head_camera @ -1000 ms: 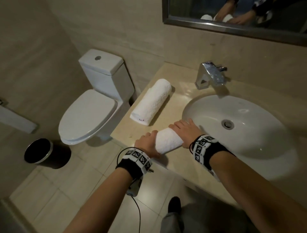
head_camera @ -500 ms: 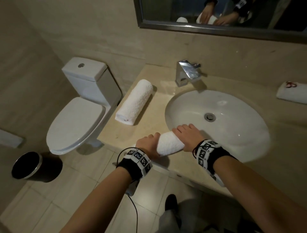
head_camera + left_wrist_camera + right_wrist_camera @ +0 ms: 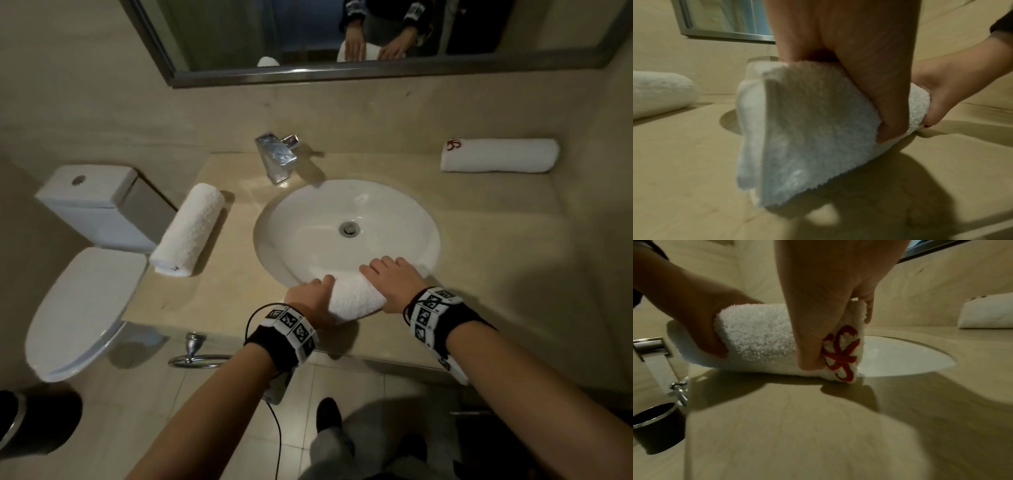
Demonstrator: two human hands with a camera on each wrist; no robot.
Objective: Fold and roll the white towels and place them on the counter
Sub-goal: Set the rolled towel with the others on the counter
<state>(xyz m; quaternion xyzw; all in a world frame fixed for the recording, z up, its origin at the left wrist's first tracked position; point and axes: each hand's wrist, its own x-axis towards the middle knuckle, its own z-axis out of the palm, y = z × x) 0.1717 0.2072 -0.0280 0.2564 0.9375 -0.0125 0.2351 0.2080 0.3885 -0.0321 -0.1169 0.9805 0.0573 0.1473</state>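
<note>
Gripping the towel (image 3: 356, 299) roll with curled fingers, left hand (image 3: 310, 301) and right hand (image 3: 394, 284) risk it unrolling or tipping into the sink (image 3: 308, 205) once released.

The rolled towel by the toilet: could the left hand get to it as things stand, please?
Probably yes, once free: the counter between the left hand and that towel is bare, but the hand now grips the front towel.
</note>
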